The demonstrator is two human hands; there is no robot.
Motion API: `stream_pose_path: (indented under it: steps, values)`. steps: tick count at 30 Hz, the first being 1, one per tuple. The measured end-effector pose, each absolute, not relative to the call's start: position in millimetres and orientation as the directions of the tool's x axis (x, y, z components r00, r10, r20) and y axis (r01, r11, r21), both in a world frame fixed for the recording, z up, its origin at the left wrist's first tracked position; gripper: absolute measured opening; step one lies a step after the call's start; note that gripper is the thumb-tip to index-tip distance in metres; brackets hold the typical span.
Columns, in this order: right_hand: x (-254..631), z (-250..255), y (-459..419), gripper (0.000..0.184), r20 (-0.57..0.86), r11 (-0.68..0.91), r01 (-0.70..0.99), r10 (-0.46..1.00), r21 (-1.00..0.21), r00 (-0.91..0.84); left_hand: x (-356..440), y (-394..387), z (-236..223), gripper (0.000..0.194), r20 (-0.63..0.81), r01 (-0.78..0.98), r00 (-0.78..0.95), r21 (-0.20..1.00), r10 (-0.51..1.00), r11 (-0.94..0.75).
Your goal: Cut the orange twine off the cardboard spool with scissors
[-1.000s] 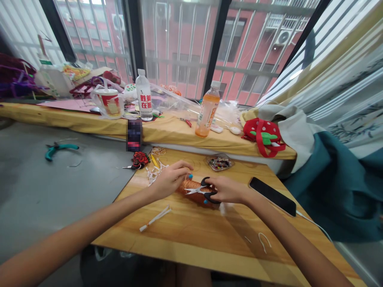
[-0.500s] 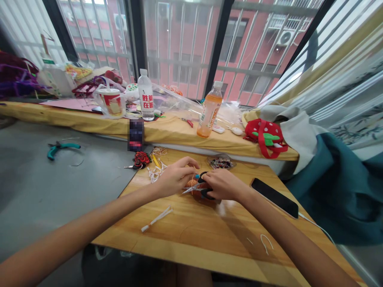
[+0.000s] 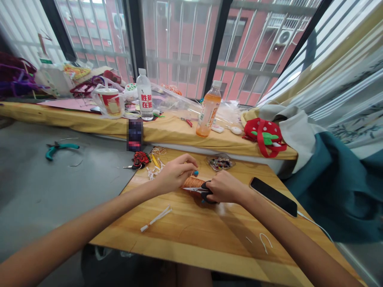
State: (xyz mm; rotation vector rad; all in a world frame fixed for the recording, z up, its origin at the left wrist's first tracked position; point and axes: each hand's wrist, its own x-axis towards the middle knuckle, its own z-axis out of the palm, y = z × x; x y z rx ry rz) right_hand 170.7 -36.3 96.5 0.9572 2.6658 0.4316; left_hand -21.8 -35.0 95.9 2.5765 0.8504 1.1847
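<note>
Right hand (image 3: 226, 187) was clamped on the black handles of the scissors (image 3: 208, 194); blades pointed left, along the near side of the orange thread spool (image 3: 194, 182). Couldn't tell if they touched it. Spool lay on the wooden table (image 3: 209, 235), between the two hands. Left hand (image 3: 178, 173) was just above its left end, fingertips close to a blue bead-like piece (image 3: 196, 173); couldn't tell if they were pinched on thread.

Containers: clear shallow tray (image 3: 221, 162) behind the spool held mixed small beads, dark, red and pale. On the ledge (image 3: 176, 133): water bottle (image 3: 145, 95), capped, clear liquid; drink bottle (image 3: 208, 109), white cap, orange liquid; lidded cup (image 3: 110, 101) with straw, inside a clear plastic bag, contents hidden. All three stood upright.
</note>
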Motion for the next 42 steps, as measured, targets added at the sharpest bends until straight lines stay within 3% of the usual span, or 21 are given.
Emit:
stream_pose_path:
  steps: [3,5,10,15,21,27,31,35,38,40,42]
  values:
    - [171.6,95.0,-37.9,0.028,-0.146,0.737,0.577,0.652,0.352,-0.744,-19.6,-11.8,100.9,0.023,0.562,0.528,0.539,0.355,0.627,-0.772]
    - [172.0,94.4,-38.7,0.03,-0.148,0.734,0.584,0.658,0.347,-0.738,-14.9,10.6,101.1,0.024,0.429,0.635,0.577,0.299,0.695,-0.712]
    - [172.6,94.3,-40.1,0.029,-0.15,0.725,0.602,0.672,0.336,-0.726,8.8,62.3,83.1,0.026,0.157,0.805,0.585,0.005,0.795,-0.593]
    - [172.4,94.8,-40.9,0.029,-0.14,0.721,0.612,0.677,0.326,-0.723,26.9,89.5,71.8,0.028,0.053,0.803,0.596,-0.029,0.801,-0.595]
    - [175.9,91.7,-40.0,0.029,-0.132,0.714,0.638,0.69,0.289,-0.712,-16.2,28.2,92.3,0.027,0.117,0.844,0.536,-0.113,0.836,-0.525]
    - [185.6,86.2,-36.2,0.022,-0.094,0.748,0.63,0.657,0.209,-0.748,-91.8,-98.9,34.3,0.022,0.066,0.821,0.563,-0.156,0.824,-0.549]
    - [185.2,90.1,-33.7,0.022,-0.107,0.752,0.631,0.654,0.19,-0.749,-120.3,-100.5,13.0,0.026,0.101,0.833,0.539,-0.211,0.836,-0.511]
    - [183.1,93.0,-32.1,0.024,-0.114,0.75,0.638,0.659,0.173,-0.744,-115.6,-76.7,30.6,0.024,0.268,0.871,0.477,-0.269,0.837,-0.411]
    - [183.0,92.3,-30.2,0.025,-0.119,0.747,0.646,0.664,0.158,-0.738,-85.6,-75.7,41.0,0.023,0.394,0.77,0.638,-0.335,0.662,-0.543]
    - [183.1,91.9,-28.5,0.025,-0.124,0.742,0.653,0.67,0.152,-0.732,-61.2,-78.9,40.2,0.025,0.388,0.568,0.815,-0.392,0.429,-0.724]
    - [182.7,92.0,-26.7,0.026,-0.126,0.735,0.662,0.678,0.148,-0.725,-40.7,-79.2,35.5,0.024,0.362,0.434,0.884,-0.405,0.294,-0.805]
